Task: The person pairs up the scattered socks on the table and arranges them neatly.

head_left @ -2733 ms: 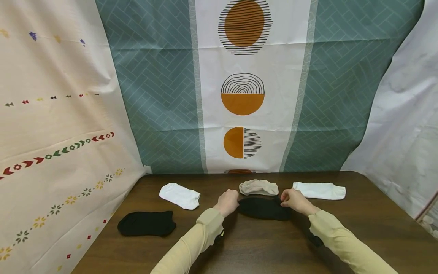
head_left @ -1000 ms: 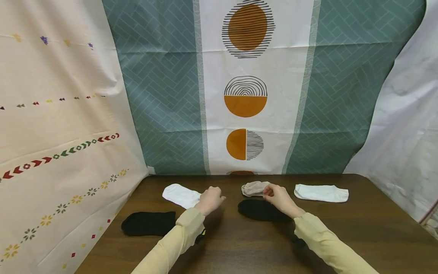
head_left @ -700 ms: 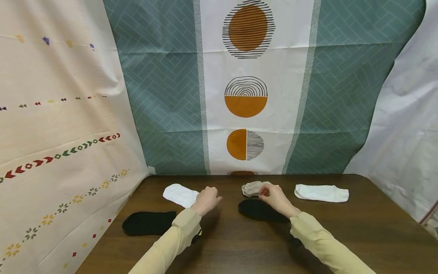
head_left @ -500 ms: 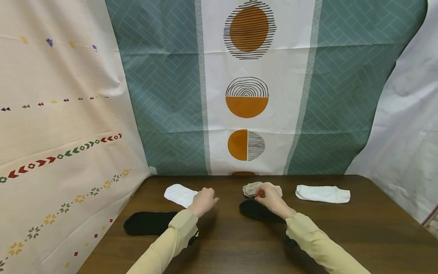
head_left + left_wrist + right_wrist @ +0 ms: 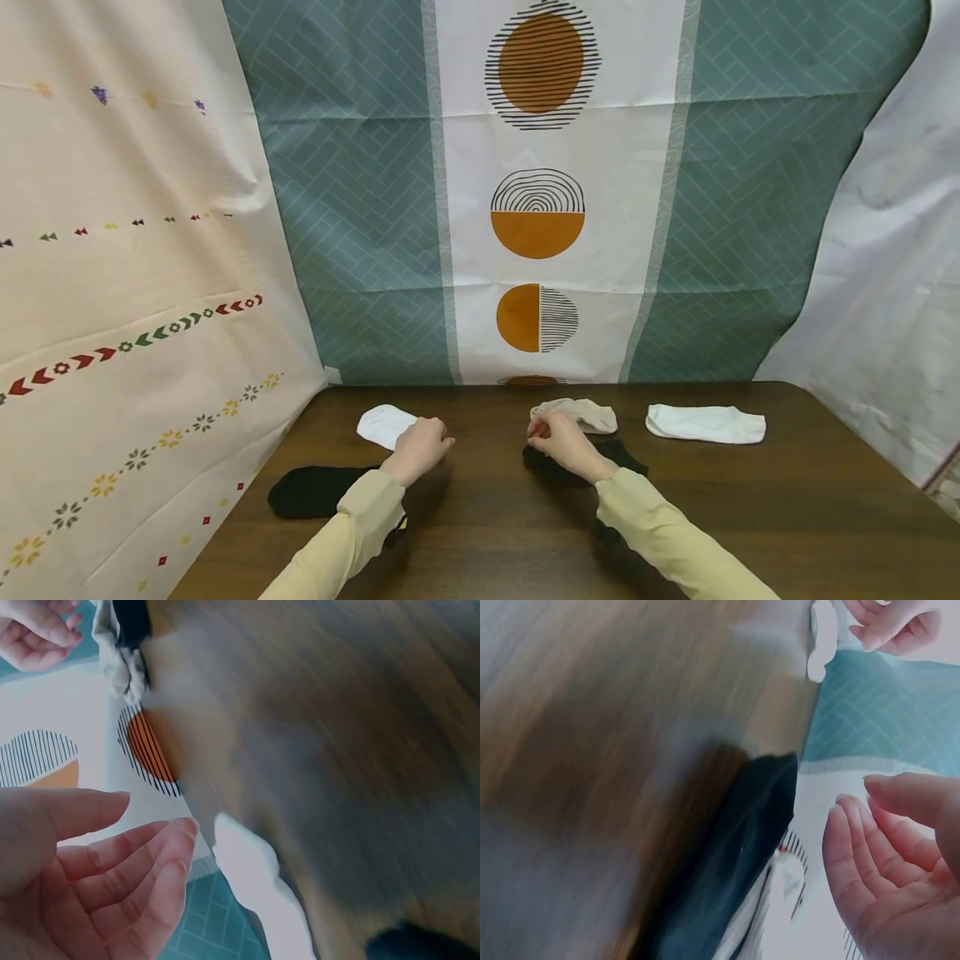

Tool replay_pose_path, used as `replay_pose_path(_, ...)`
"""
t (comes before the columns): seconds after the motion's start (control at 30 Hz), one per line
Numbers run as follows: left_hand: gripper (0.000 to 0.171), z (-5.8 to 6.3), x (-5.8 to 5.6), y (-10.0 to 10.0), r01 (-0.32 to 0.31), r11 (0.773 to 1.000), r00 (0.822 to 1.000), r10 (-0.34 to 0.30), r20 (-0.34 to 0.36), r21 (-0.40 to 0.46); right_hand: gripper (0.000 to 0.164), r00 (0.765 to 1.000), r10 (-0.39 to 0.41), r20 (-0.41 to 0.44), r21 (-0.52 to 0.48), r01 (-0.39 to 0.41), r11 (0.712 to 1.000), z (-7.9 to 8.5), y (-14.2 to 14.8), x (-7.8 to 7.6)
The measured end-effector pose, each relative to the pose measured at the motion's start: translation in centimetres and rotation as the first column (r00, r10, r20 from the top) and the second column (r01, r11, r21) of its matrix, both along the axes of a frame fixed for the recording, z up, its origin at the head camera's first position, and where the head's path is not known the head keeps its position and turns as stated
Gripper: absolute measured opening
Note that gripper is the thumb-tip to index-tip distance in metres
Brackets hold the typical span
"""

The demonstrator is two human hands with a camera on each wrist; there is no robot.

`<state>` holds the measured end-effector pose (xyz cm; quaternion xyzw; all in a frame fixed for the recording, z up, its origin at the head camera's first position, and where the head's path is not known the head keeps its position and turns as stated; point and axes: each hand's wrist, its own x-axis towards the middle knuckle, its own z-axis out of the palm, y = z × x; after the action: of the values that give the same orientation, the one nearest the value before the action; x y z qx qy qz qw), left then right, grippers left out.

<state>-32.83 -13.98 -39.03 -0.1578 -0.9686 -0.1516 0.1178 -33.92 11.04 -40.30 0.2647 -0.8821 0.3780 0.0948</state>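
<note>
Loosely bent and holding nothing, my left hand [image 5: 417, 448] hovers by the left white sock [image 5: 382, 426], covering part of it in the head view. The left wrist view shows a gap between the thumb and fingers [image 5: 161, 877]. My right hand [image 5: 564, 446] hangs over the middle black sock [image 5: 621, 457], also with nothing in it; its fingers [image 5: 840, 855] are slightly bent in the right wrist view. Just behind that black sock lies a crumpled beige sock [image 5: 588, 415]. Another black sock [image 5: 309, 493] lies flat at the left, partly behind my left forearm.
A second white sock [image 5: 707, 424] lies flat at the back right of the brown wooden table [image 5: 502, 533]. Patterned cloth hangs along the table's back edge, with a cream cloth [image 5: 150, 400] at the left and a white one [image 5: 885, 333] at the right.
My hands have come away from the middle black sock. Both have moved left, the left one to the left white sock and the right one across the black sock. The socks stay in place.
</note>
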Motion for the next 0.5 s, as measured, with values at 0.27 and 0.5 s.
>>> replay_pose_path(0.27, 0.034, 0.0, 0.6, -2.0, -0.022, 1.000, 0.999, 0.022, -0.039, -0.005, 0.009, 0.998, 0.028, 0.064, -0.021, -0.027, 0.999, 0.0, -1.9, 0.6)
replay_pose_path(0.5, 0.033, 0.2, 0.9, -3.5, -0.051, 0.999, 0.998, 0.051, -0.045, -0.006, 0.008, 0.997, 0.062, 0.052, -0.023, -0.061, 0.998, -0.1, -3.4, 0.9)
